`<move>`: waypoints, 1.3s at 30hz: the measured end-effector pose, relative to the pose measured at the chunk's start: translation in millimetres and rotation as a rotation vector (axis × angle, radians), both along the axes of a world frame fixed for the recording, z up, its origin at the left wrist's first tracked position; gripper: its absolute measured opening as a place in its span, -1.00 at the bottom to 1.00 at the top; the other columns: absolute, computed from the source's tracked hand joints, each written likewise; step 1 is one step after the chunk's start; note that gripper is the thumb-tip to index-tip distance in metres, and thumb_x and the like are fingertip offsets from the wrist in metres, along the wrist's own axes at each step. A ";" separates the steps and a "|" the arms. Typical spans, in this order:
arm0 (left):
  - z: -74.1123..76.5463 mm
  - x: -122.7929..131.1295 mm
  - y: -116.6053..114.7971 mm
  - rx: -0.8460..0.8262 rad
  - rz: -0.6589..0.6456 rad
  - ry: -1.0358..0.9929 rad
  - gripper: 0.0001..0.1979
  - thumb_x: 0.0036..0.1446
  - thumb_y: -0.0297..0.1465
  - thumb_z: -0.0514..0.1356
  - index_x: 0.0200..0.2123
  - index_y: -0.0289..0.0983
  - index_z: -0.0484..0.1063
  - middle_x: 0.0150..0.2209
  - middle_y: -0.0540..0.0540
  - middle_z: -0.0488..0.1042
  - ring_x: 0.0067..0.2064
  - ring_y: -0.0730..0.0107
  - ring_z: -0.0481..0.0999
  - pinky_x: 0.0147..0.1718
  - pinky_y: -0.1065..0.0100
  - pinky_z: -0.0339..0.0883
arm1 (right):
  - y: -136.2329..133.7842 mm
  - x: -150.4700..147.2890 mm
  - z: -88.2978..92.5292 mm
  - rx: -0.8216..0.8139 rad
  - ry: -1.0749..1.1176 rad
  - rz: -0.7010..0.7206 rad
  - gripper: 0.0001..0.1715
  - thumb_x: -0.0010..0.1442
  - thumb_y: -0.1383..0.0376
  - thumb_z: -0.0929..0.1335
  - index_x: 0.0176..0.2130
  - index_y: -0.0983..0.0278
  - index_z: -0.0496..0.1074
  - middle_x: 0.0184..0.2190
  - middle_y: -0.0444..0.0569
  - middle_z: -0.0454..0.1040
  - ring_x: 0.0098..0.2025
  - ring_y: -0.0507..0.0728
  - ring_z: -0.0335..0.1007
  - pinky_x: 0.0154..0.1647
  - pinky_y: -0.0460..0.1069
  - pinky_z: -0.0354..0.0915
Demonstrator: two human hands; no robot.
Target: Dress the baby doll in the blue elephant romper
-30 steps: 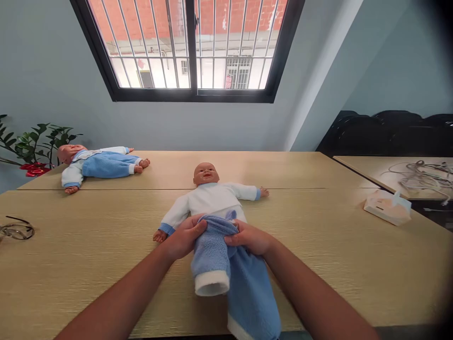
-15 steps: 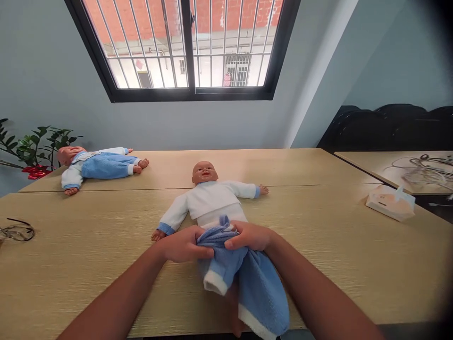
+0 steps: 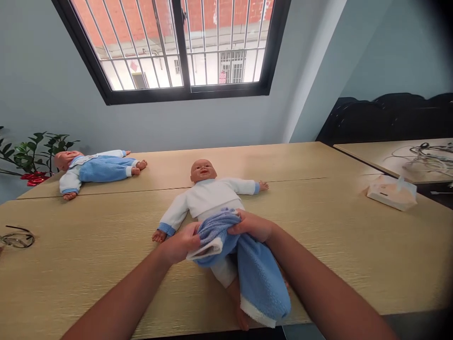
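A baby doll (image 3: pixel 214 198) in a white top with blue cuffs lies on its back on the table, its head away from me. Blue doll trousers (image 3: pixel 264 278) with white hems are bunched over its lower body. My left hand (image 3: pixel 184 243) grips the gathered cloth beside one white hem. On the other side, my right hand (image 3: pixel 254 225) pinches the trousers near the doll's waist. One trouser leg hangs loosely toward the table's front edge. The doll's one bare leg shows below the cloth; the other is mostly hidden.
A second doll (image 3: pixel 102 169) in blue trousers lies at the far left, near a potted plant (image 3: pixel 33 153). Glasses (image 3: pixel 17 238) rest at the left edge. On the right are a tissue box (image 3: pixel 392 192) and coiled cables (image 3: pixel 430 156). The wooden table (image 3: pixel 336 245) ends close in front of me.
My left hand has lifted and turned one trouser leg, so its white hem now sits up beside that hand. More of the doll's thigh shows. The view has tilted slightly.
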State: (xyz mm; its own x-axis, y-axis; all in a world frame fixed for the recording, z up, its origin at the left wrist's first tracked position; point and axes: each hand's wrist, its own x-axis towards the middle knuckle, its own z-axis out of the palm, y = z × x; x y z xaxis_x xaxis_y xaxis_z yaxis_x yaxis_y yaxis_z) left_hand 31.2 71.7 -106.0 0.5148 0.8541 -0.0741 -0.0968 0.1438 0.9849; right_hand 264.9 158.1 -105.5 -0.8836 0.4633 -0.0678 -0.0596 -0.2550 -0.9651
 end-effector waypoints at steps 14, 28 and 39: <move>11.0 5.9 -2.0 0.193 -0.097 0.150 -0.84 0.16 -0.30 0.27 -0.32 -0.28 0.43 -0.40 0.01 0.39 -0.36 0.41 0.30 -0.33 0.39 0.27 | -15.2 4.0 10.4 -0.188 -0.067 0.015 -0.45 0.08 -0.05 0.56 -0.16 0.34 0.60 -0.26 -0.03 0.62 -0.30 0.08 0.48 -0.18 -0.03 0.37; 7.9 40.0 -30.4 0.744 -0.367 0.532 -0.91 -0.09 -0.40 0.27 -0.42 -0.25 0.47 -0.34 -0.03 0.58 -0.31 0.29 0.49 -0.25 0.31 0.42 | -28.6 -16.3 28.5 1.231 -0.177 -0.184 -0.64 0.46 0.14 0.26 -0.18 0.27 0.56 -0.13 0.10 0.59 -0.02 0.23 0.43 0.09 0.13 0.28; -0.3 55.8 -39.5 1.196 -0.410 0.711 -0.82 -0.11 -0.28 0.33 -0.51 -0.20 0.39 -0.45 -0.03 0.54 -0.41 0.32 0.44 -0.24 0.24 0.44 | -55.4 -18.8 35.6 1.181 -1.188 -0.118 -0.14 0.30 -0.33 0.25 -0.38 0.34 0.64 -0.40 0.24 0.63 -0.37 0.32 0.54 -0.42 0.07 0.15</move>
